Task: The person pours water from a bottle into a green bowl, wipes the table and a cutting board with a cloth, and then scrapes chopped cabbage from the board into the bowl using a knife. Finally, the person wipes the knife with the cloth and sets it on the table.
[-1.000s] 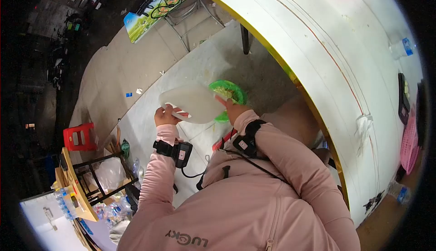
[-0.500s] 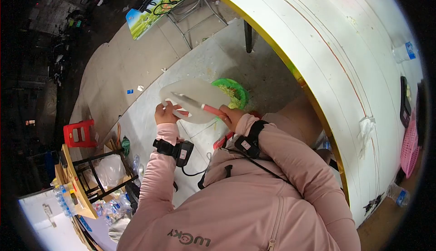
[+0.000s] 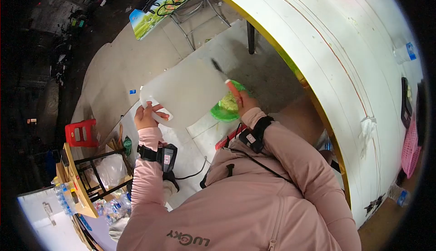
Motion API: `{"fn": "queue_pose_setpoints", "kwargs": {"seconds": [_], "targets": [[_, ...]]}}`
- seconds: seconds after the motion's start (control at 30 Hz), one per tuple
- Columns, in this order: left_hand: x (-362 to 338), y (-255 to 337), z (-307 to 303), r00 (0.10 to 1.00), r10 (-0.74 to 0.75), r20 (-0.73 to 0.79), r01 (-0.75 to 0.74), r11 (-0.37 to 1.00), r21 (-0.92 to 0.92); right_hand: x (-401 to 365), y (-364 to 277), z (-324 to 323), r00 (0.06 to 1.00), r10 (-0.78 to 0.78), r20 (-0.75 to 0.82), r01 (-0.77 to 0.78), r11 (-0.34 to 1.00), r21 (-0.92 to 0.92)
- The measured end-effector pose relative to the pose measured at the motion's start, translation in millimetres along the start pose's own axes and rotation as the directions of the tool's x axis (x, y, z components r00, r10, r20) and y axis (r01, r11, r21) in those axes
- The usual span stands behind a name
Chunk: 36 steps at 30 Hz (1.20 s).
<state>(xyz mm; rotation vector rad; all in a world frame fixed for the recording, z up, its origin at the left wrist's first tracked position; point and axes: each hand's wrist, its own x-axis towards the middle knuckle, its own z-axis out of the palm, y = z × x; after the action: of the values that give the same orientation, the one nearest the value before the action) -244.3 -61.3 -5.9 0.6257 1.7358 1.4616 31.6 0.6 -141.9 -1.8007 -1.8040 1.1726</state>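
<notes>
Evidently, in the head view, still at the handling step, with both hands full: holding up a white board (image 3: 186,89) by hooking the left hand's (image 3: 146,117) fingers through its slot, and wrapping the right hand (image 3: 247,103) around a knife (image 3: 233,89), near a green bowl (image 3: 221,115) of pale shreds (image 3: 230,103). Seemingly calling next for a steady board and careful blade. Compared with half a second ago, showing more of the board's face, with the knife swung off it toward the far right edge.
</notes>
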Motion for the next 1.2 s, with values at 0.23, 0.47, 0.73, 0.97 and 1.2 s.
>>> {"fn": "queue_pose_setpoints", "kwargs": {"seconds": [0.23, 0.47, 0.73, 0.97, 1.2], "targets": [[1, -27, 23, 0.998, 0.043, 0.041, -0.045, 0.997, 0.061, -19, -6, -1, 0.846, -0.465, 0.26, 0.417, 0.882, 0.221], [-3, -15, 23, 0.999, -0.02, 0.029, 0.02, 1.0, -0.006, 45, 107, 79, 0.922, -0.061, 0.383, 0.13, 0.979, -0.158], [10, -10, 14, 0.997, 0.075, -0.013, -0.075, 0.996, 0.046, 17, 45, 37, 0.941, -0.32, -0.113, 0.333, 0.934, 0.128], [53, -59, 22, 0.992, 0.1, -0.074, -0.101, 0.995, -0.01, -13, 4, 14, 0.81, -0.502, 0.302, 0.278, 0.783, 0.556], [63, -62, 35, 0.989, 0.103, -0.108, -0.102, 0.995, 0.013, -17, 8, 18, 0.794, -0.454, 0.404, 0.222, 0.836, 0.502]]}}
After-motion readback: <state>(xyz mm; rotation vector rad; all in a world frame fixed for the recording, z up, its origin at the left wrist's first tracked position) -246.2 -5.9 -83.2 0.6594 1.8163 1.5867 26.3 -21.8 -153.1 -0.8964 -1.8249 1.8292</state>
